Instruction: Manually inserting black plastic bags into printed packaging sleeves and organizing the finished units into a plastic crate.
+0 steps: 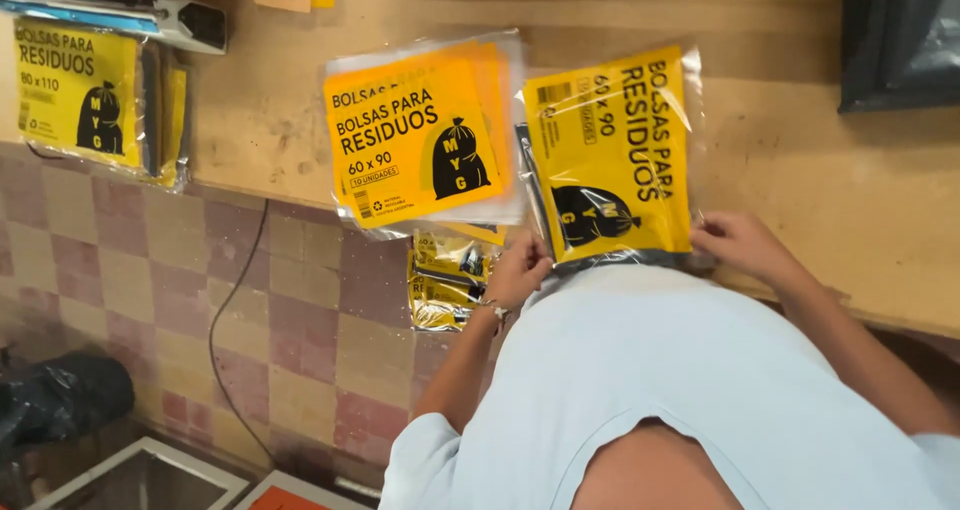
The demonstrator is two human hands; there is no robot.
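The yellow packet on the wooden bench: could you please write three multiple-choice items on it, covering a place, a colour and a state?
1. Where does the stack of packets lie from the held yellow packet?
A. To its left in the picture
B. To its right in the picture
C. On the floor

2. What colour is the bag drawn on the held packet?
A. Red
B. Black
C. Green

3. How is the packet held?
A. By one hand
B. By neither hand
C. By both hands at its near edge

Answers:
1 A, the stack sits left on the wooden bench.
2 B, the drawing is black.
3 C, left hand and right hand grip it.
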